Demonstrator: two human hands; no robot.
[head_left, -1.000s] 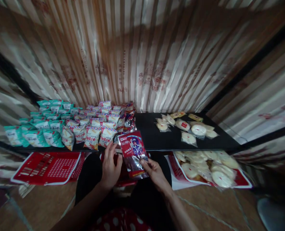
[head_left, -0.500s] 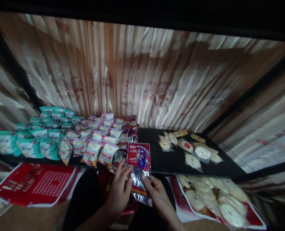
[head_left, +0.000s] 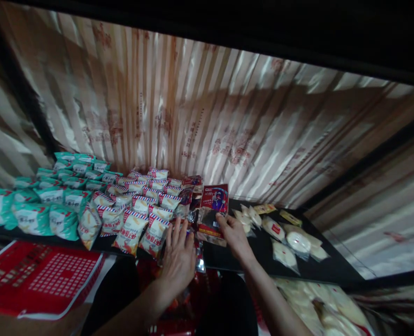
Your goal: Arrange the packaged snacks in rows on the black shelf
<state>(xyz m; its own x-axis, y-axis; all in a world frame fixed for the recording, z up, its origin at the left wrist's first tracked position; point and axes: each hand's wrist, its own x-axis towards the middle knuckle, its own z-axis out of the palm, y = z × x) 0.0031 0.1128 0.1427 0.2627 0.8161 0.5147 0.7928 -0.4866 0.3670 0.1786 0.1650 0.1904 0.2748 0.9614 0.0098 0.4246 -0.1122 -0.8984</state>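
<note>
1 red packet (head_left: 214, 210) pinched in right hand (head_left: 235, 235) | left hand (head_left: 179, 256) open, flat by striped packets (head_left: 140, 210) | 2 hands | black shelf (head_left: 259, 254) | striped curtain (head_left: 207, 121) behind

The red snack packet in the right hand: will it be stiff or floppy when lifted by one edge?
Probably floppy: the red snack packet looks like thin glossy film, and the right hand holds only its lower edge. Its shiny surface may be slippery. It seems light, like the packets beside it.
</note>
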